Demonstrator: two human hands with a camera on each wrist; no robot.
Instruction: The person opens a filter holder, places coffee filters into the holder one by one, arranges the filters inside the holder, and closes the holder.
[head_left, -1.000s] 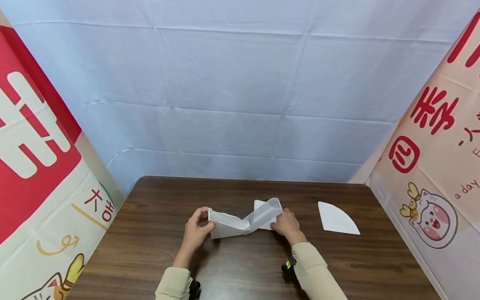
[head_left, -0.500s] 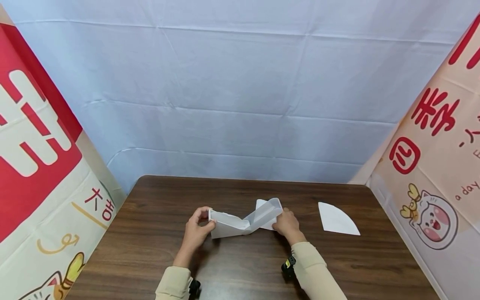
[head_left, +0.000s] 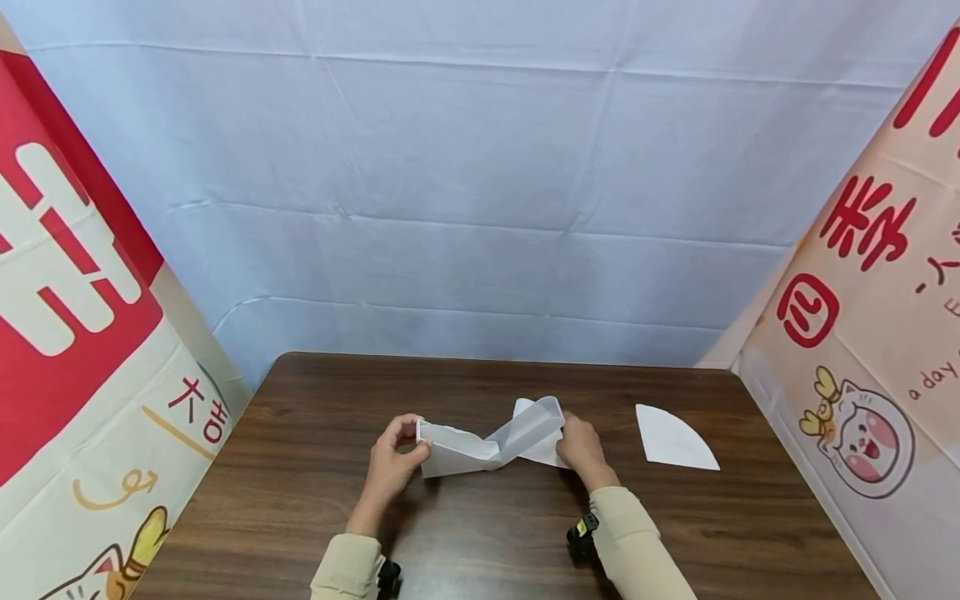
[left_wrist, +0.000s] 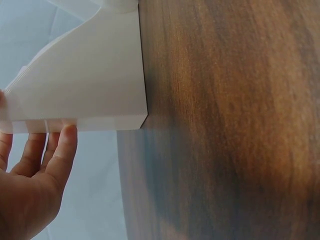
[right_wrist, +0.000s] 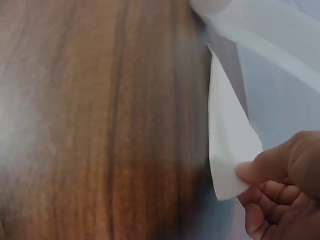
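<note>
A white box (head_left: 453, 457) with its translucent lid (head_left: 531, 429) swung up to the right sits on the table; white paper edges show inside. My left hand (head_left: 392, 458) holds the box's left end, thumb in front, and in the left wrist view its fingertips touch the end wall. Right of the lid, my right hand (head_left: 582, 447) pinches a folded white paper sheet (right_wrist: 227, 145) between thumb and fingers, partly behind the lid in the head view. Farther right lies a flat white quarter-circle paper, like a cone coffee filter (head_left: 675, 440).
The brown wooden table (head_left: 480, 542) carries all of this. Behind it hangs a pale blue cloth (head_left: 465, 192). Printed banners stand at the left (head_left: 67, 333) and right (head_left: 862, 333) sides.
My right hand has moved slightly right, drawing the pinched paper a little farther out from behind the lid. The left hand and the box have stayed in place.
</note>
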